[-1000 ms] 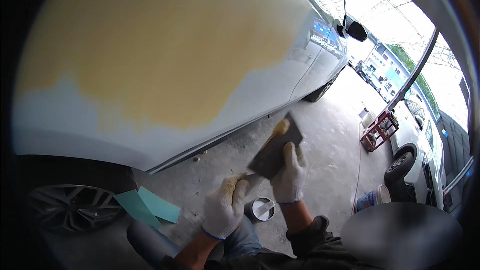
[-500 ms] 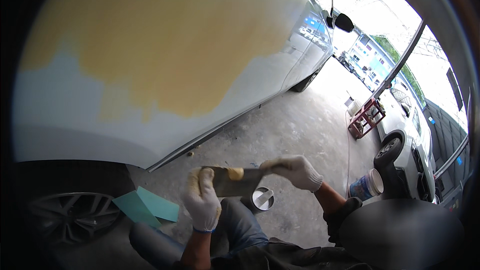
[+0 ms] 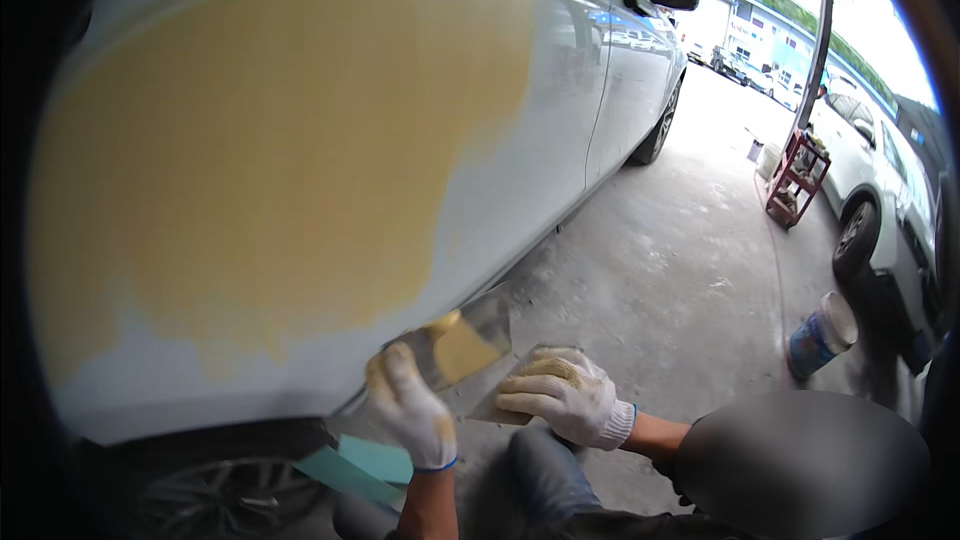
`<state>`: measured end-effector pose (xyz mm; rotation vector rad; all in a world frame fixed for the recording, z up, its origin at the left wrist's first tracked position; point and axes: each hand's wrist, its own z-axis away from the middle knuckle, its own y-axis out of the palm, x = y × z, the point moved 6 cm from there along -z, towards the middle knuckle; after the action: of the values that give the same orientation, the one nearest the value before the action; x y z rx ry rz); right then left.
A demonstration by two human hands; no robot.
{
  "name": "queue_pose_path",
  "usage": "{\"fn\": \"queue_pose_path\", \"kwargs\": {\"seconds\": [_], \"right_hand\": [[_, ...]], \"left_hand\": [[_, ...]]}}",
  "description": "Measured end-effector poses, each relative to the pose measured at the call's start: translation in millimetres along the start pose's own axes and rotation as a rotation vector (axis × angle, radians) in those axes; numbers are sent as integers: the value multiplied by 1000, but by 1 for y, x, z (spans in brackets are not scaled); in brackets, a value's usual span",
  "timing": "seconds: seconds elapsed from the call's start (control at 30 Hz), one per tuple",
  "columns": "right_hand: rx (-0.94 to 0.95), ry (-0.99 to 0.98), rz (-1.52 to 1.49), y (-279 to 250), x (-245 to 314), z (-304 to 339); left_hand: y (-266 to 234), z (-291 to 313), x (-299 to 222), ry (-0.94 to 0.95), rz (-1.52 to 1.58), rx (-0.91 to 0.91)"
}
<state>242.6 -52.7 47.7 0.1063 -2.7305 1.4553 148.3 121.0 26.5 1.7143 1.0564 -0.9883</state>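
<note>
Gripping, lower centre, a blade [image 3: 491, 317] bearing unspread yellow putty [image 3: 465, 348] in the left hand [image 3: 414, 404] and a partly hidden scraper [image 3: 492, 409] in the right hand [image 3: 567, 396], beside a white car [image 3: 500, 195], upper left, already widely coated but bare along its lower edge.

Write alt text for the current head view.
Gloved left hand holds a flat spreader bearing yellow paste; the gloved right hand grips a second flat blade. Beside them, a white car has a broad yellow patch on its side.

grey floor [image 3: 660, 270] | red rack [image 3: 798, 180] near post [image 3: 819, 30] | blue-white building [image 3: 762, 38] | bright daylight
</note>
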Motion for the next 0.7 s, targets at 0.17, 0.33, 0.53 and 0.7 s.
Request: {"fn": "queue_pose_path", "kwargs": {"seconds": [0.17,0.33,0.53,0.7], "right_hand": [[-621,154,-72,-65,-129,-47],[-856,-95,270,-142,-186,-163],[-1023,-134,351,-178,-229,-234],[-1027,-137,354,-151,-247,-244]], "left_hand": [[-37,-27,-1,112,-175,-35],[-31,-12,-26,624,-742,-29],[-21,-14,-30,137,-428,-105],[-14,-14,-41,97,-495,-72]]}}
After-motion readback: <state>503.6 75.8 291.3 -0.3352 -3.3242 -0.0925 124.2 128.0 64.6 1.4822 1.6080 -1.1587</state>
